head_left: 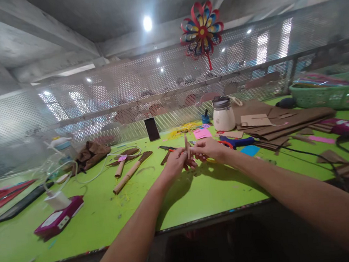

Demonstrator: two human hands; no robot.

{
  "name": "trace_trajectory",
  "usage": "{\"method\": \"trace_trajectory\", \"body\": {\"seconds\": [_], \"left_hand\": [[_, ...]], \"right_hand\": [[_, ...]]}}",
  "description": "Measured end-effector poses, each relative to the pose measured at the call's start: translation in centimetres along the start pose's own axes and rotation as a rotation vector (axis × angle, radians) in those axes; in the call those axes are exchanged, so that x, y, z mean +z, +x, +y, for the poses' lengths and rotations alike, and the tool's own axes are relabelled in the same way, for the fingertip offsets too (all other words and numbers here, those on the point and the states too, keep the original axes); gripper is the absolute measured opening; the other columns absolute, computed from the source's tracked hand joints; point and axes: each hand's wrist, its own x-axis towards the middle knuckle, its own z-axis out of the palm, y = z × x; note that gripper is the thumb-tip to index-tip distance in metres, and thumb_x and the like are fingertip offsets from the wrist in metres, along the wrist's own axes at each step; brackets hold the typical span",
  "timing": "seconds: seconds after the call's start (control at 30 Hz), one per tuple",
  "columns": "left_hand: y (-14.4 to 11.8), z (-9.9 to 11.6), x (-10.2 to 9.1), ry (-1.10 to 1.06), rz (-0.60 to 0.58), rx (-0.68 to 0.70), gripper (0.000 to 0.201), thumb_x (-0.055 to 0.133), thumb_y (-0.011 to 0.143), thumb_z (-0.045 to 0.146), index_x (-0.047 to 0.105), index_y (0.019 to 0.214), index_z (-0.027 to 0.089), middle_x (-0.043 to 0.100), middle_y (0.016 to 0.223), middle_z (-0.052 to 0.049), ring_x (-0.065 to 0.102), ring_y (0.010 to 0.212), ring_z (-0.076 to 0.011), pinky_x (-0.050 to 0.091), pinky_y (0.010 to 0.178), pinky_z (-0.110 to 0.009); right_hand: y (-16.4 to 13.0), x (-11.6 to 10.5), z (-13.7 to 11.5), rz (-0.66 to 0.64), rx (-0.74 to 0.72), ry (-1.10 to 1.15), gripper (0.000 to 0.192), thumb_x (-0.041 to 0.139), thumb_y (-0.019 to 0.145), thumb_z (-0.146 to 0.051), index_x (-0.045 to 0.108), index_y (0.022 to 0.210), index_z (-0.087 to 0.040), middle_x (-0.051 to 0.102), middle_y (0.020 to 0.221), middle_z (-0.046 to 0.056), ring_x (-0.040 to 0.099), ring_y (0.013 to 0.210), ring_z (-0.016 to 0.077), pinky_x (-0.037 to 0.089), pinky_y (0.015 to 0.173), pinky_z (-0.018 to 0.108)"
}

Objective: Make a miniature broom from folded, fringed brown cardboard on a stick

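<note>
Left hand [176, 161] and right hand [208, 149] met above the green table [108, 214], both pinched on a slim upright paper stick [186, 145]; stick raised just over the tabletop, between the fingertips. Nearby to the left: a rolled brown paper tube [131, 172] and a brown paper flower [123, 158], lying flat. Farther back: a black phone [152, 128] propped against the mesh screen, a cream jar [223, 114], stacked brown paper sheets [286, 120]. Colourful pinwheel [201, 29] hung above.
</note>
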Motion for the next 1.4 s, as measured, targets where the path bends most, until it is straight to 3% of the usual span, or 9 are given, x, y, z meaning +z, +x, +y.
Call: {"method": "trace_trajectory", "body": {"seconds": [0.27, 0.5, 0.9, 1.13, 1.4], "left_hand": [[0.3, -0.9, -0.2, 0.150, -0.048, 0.075, 0.022, 0.042, 0.090, 0.033, 0.052, 0.090, 0.014, 0.068, 0.081, -0.009, 0.064, 0.061, -0.0133, 0.045, 0.049, -0.021], [0.3, -0.8, -0.1, 0.226, -0.069, 0.075, 0.022, 0.040, 0.089, 0.027, 0.057, 0.085, 0.013, 0.065, 0.079, -0.008, 0.063, 0.065, -0.0148, 0.050, 0.053, -0.025], [-0.3, -0.5, 0.3, -0.109, -0.158, 0.023, 0.026, 0.051, 0.087, 0.039, 0.057, 0.094, 0.014, 0.067, 0.088, -0.009, 0.066, 0.076, -0.0177, 0.054, 0.066, -0.031], [0.3, -1.2, 0.4, 0.004, -0.095, 0.006, 0.017, 0.046, 0.087, 0.027, 0.056, 0.092, 0.015, 0.066, 0.075, -0.006, 0.064, 0.064, -0.0157, 0.054, 0.061, -0.031], [0.0, -0.3, 0.2, 0.094, -0.168, 0.035, 0.024, 0.042, 0.086, 0.022, 0.056, 0.103, 0.014, 0.066, 0.087, -0.008, 0.063, 0.069, -0.0144, 0.053, 0.061, -0.028]], "right_hand": [[0.2, 0.1, 0.6, -0.115, -0.084, -0.093, 0.037, 0.065, 0.073, -0.050, 0.059, 0.061, -0.016, 0.060, 0.054, 0.001, 0.048, 0.044, 0.0088, 0.036, 0.046, 0.024], [0.2, 0.3, 0.6, -0.063, -0.068, -0.178, 0.038, 0.065, 0.072, -0.051, 0.058, 0.055, -0.017, 0.057, 0.048, -0.001, 0.041, 0.036, 0.0071, 0.029, 0.038, 0.022], [0.2, 0.4, 0.8, -0.016, -0.003, -0.023, 0.043, 0.068, 0.071, -0.055, 0.058, 0.053, -0.017, 0.055, 0.046, 0.001, 0.044, 0.037, 0.0083, 0.031, 0.038, 0.023], [-0.2, 0.6, 0.2, -0.114, 0.082, 0.067, 0.039, 0.069, 0.072, -0.051, 0.062, 0.054, -0.016, 0.059, 0.047, 0.001, 0.047, 0.039, 0.0077, 0.033, 0.038, 0.021], [0.2, 0.3, 0.7, -0.124, 0.137, 0.261, 0.036, 0.069, 0.074, -0.046, 0.067, 0.066, -0.011, 0.065, 0.058, 0.006, 0.053, 0.044, 0.0084, 0.039, 0.040, 0.020]]}}
